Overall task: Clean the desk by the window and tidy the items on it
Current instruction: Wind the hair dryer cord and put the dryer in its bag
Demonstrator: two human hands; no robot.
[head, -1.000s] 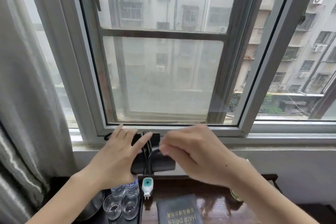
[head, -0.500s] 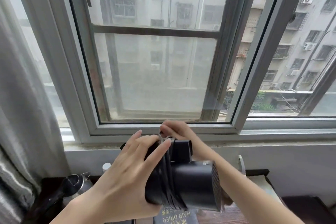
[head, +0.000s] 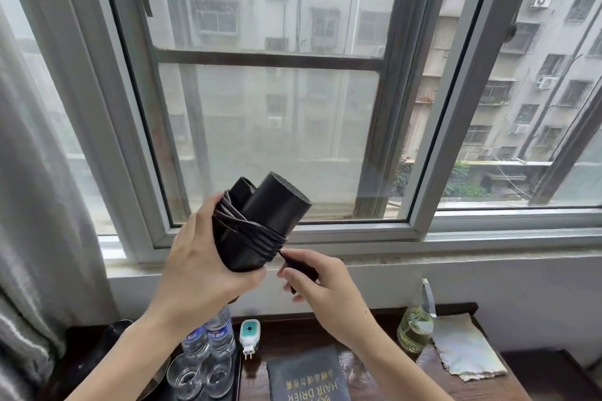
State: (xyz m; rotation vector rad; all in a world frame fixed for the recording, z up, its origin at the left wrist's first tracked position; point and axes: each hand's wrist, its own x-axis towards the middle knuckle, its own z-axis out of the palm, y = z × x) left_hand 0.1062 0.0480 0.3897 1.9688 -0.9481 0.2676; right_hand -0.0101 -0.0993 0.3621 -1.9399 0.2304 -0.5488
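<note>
- The left hand (head: 198,267), at center frame, wraps its fingers (head: 250,277) around the lower body of a black hair dryer (head: 260,221), raised before the window (head: 267,127) with its grilled end tilted toward the upper right.
- A black cord (head: 250,234) is wound in several loops around the dryer's middle.
- The right hand (head: 325,290), just right of the dryer, pinches the dark plug end (head: 301,268) of that cord between thumb and curled fingers.
- Below, on the dark wood desk (head: 368,329) along the lower edge: a black pouch (head: 306,378) printed "HAIR DRIER", two water bottles (head: 210,338), two upturned glasses (head: 198,376), and a white-and-teal plug-in device (head: 249,337).
- At lower right stand a spray bottle (head: 415,325) of pale liquid and a cloth (head: 467,348) beside it.
</note>
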